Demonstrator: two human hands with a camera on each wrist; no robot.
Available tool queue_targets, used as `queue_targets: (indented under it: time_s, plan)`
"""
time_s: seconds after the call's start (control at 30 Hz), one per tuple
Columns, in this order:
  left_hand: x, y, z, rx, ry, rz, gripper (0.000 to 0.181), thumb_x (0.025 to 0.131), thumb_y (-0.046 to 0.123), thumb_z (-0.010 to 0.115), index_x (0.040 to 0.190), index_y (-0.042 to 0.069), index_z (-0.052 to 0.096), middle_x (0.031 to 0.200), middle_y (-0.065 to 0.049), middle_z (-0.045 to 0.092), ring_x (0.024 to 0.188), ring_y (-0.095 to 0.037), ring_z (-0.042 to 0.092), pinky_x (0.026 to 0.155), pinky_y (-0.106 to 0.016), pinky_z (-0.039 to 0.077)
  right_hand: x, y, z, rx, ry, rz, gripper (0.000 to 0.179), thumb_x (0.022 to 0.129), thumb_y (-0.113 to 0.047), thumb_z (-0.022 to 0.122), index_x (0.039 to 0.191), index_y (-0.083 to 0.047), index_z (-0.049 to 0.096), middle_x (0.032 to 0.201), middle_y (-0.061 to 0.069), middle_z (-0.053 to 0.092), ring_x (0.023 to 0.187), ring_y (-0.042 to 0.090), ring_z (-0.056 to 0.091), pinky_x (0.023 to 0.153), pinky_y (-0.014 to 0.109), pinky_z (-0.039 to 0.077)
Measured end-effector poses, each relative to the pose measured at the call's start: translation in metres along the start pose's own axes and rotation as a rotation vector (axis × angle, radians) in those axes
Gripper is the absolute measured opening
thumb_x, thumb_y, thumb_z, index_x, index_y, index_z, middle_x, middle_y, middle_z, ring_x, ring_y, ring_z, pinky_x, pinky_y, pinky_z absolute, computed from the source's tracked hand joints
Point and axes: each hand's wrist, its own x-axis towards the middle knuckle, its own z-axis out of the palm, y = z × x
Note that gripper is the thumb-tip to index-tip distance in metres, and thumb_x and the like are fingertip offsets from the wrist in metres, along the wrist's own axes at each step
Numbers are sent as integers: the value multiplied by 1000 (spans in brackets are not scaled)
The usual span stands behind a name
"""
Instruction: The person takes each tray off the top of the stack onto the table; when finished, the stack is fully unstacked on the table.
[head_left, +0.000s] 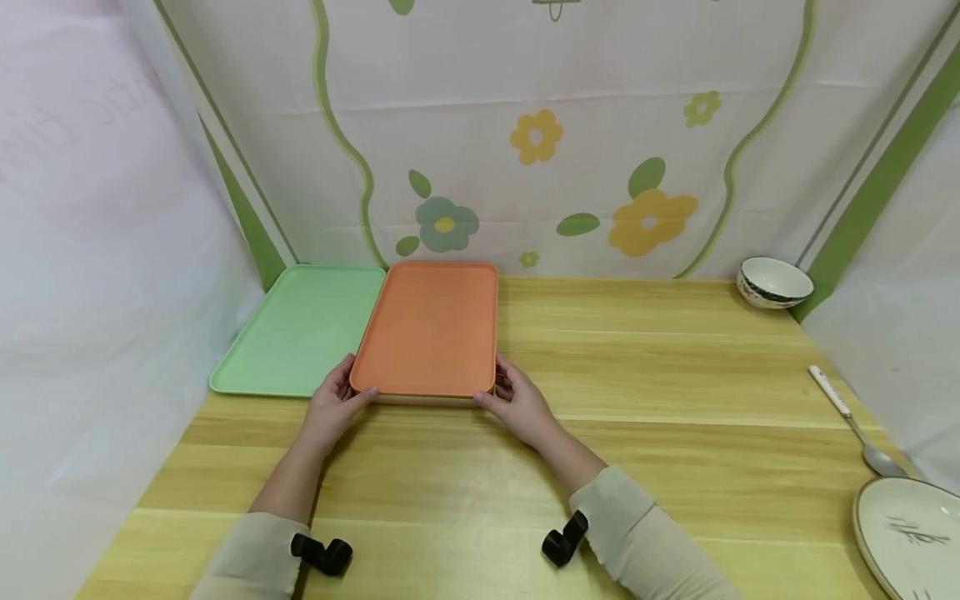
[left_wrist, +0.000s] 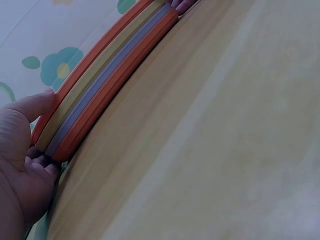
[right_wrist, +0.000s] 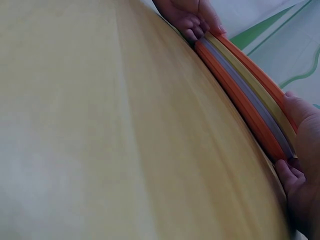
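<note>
A stack of several rectangular trays lies on the wooden table, with an orange tray [head_left: 431, 329] on top. Below it, the wrist views show the edges of a yellow tray [right_wrist: 257, 80], a greyish-lavender layer [left_wrist: 71, 122] and orange at the bottom [right_wrist: 240, 110]. My left hand [head_left: 333, 408] grips the stack's near left corner, thumb on the top rim and fingers curled under the side. At the near right corner my right hand [head_left: 525, 408] holds it the same way. A light green tray [head_left: 300, 333] lies flat against the stack's left side.
At the far right corner stands a patterned white bowl [head_left: 774, 283]. A spoon [head_left: 851, 417] with a white handle lies along the right edge, near a white plate [head_left: 911, 542] with a brown rim. A flowered cloth [head_left: 450, 83] hangs behind the table.
</note>
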Motion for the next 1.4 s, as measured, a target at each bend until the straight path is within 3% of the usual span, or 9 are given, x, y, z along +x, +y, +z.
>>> queue_targets:
  time_s: [0.37, 0.53, 0.67, 0.83, 0.93, 1.07, 1.17, 1.27, 1.4]
  plan:
    - [0, -2, 0, 6, 32, -33, 86, 94, 17, 68, 158, 7, 12, 163, -10, 17, 151, -23, 20, 123, -40, 22, -1, -4, 0, -22, 9, -2, 82, 90, -31, 72, 155, -8, 29, 147, 15, 48, 133, 29, 51, 110, 42, 46]
    - [0, -2, 0, 2, 42, -33, 84, 94, 18, 68, 158, 9, 14, 163, -10, 19, 150, -22, 22, 123, -40, 23, -2, -9, 0, 8, 10, -6, 79, 90, -31, 71, 155, -13, 30, 150, 15, 43, 134, 31, 50, 111, 44, 45]
    - [0, -1, 0, 2, 43, -44, 83, 94, 19, 67, 158, 10, 14, 163, -10, 20, 150, -22, 22, 122, -40, 24, -2, -15, -1, -33, 25, 14, 78, 90, -38, 70, 155, -20, 30, 155, 13, 34, 137, 34, 44, 112, 47, 43]
    - [0, 0, -1, -10, 39, -52, 82, 95, 21, 67, 158, 11, 15, 163, -10, 20, 150, -22, 22, 122, -40, 24, -2, -22, 0, -80, 72, -12, 76, 91, -38, 69, 155, -17, 32, 139, 12, 47, 114, 27, 53, 89, 37, 54]
    - [-1, 0, -1, -21, 40, -47, 81, 95, 20, 66, 158, 10, 16, 163, -9, 21, 150, -22, 23, 122, -40, 24, 0, -27, 2, 32, 66, -8, 72, 94, -30, 67, 154, -13, 31, 125, 13, 56, 97, 19, 56, 78, 26, 53]
    - [-1, 1, -1, -22, 35, -36, 80, 96, 19, 65, 158, 8, 16, 163, -11, 21, 150, -23, 23, 123, -41, 23, 4, -32, 7, 302, 45, 37, 65, 100, -17, 58, 155, -7, 24, 117, 19, 62, 92, 12, 63, 85, 25, 58]
    - [-1, 1, -1, -24, 35, -33, 80, 96, 19, 65, 158, 7, 15, 163, -11, 20, 150, -24, 23, 123, -41, 23, 7, -33, 9, 461, 28, 76, 64, 102, -9, 52, 156, -7, 19, 111, 15, 63, 92, 10, 64, 90, 30, 58]
    - [-1, 0, 0, -20, 37, -33, 81, 95, 18, 66, 157, 6, 15, 163, -11, 19, 151, -24, 21, 123, -42, 22, 8, -34, 9, 538, 5, 111, 66, 102, -5, 49, 158, -12, 14, 105, 9, 59, 91, 10, 62, 90, 30, 58]
    - [0, -1, 0, -14, 32, -29, 82, 95, 16, 66, 157, 5, 14, 164, -11, 15, 152, -24, 17, 124, -42, 19, 8, -33, 5, 603, -15, 124, 70, 101, -1, 47, 159, -14, 10, 121, 20, 58, 96, 11, 62, 89, 27, 58]
